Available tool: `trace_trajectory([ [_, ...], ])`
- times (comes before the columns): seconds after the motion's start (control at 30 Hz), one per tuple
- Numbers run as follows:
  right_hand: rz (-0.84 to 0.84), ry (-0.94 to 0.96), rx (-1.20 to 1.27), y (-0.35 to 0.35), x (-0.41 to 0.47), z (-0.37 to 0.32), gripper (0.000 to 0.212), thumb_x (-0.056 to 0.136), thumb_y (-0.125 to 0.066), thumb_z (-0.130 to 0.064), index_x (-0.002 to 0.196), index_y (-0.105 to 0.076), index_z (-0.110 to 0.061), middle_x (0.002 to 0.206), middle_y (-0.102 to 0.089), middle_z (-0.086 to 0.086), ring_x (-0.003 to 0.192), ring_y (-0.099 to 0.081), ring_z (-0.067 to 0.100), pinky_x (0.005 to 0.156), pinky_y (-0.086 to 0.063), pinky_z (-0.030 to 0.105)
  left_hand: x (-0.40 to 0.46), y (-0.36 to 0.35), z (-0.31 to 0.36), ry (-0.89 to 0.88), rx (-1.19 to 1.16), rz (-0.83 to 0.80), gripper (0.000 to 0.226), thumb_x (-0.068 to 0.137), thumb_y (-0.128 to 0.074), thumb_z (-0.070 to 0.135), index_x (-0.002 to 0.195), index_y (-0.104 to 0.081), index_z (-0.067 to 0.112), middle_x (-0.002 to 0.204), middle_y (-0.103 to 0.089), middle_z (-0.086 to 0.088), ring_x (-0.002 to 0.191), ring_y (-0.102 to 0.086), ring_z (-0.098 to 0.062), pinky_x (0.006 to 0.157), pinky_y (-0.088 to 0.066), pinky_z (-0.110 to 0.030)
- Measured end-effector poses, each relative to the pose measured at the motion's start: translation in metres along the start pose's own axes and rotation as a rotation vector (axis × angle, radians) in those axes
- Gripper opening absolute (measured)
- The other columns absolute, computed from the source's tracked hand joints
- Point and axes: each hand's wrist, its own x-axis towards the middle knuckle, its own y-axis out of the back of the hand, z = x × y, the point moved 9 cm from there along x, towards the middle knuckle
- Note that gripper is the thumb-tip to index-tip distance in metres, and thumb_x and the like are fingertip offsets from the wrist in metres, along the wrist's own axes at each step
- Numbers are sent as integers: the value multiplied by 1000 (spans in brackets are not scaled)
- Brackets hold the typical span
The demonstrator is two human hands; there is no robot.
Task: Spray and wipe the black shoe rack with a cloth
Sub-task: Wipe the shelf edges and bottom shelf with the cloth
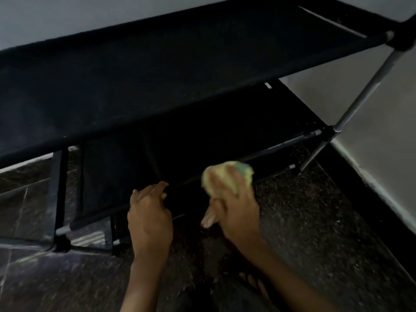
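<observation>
The black shoe rack [157,75] fills the upper view, with a fabric top shelf and a lower shelf below it. My left hand [149,212] grips the front rail of the lower shelf [225,122], fingers curled over the bar. My right hand [234,199] holds a bunched yellow cloth [227,174] with a patch of green and presses it against the same rail, a little to the right of my left hand. The cloth is blurred. No spray bottle is in view.
The rack stands on a dark speckled floor [315,233] against a pale wall [371,113] with a dark skirting on the right. Grey metal legs [364,86] hold up the rack's right end. My bare foot [254,287] is at the bottom of the view.
</observation>
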Motion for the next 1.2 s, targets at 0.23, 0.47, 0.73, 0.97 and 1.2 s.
trace_trajectory([
  [0.23,177,-325,425,10,5,26,54,91,-39,-15,137,-26,-40,141,-20,6,102,-45,-19,78,-37,-2,-1,1,3,-30,-16,24,42,78,-54,-18,113,-66,3,105,-68,-17,104,-58,-41,106,-34,-51],
  [0.47,-211,-102,84,-11,-7,-39,54,85,-34,-38,139,-39,-40,137,-28,-8,102,-54,22,74,-53,34,-1,2,6,-58,-13,45,42,76,-54,-21,110,-67,0,101,-69,-19,94,-62,-38,107,-30,-48],
  [0.73,-137,-401,-475,82,55,41,28,89,-43,-41,111,-59,-34,129,-28,-6,67,-49,25,64,-33,31,-1,0,2,-63,-42,52,37,81,-55,-16,112,-67,2,104,-69,-15,100,-59,-37,107,-27,-41],
  [0.97,-482,-243,-605,41,80,-10,34,95,-39,-38,115,-61,-21,135,-35,-1,101,-54,25,65,-31,29,-2,4,8,-30,-45,61,40,77,-56,-18,110,-67,1,104,-69,-19,96,-60,-40,97,-42,-57],
  [1.2,-812,-232,-593,18,90,-3,53,93,-35,-57,128,-55,-21,141,-29,1,116,-48,31,82,-36,40,0,12,6,-19,-105,63,35,84,-55,-9,114,-67,5,109,-67,-18,103,-58,-37,80,-47,-39],
])
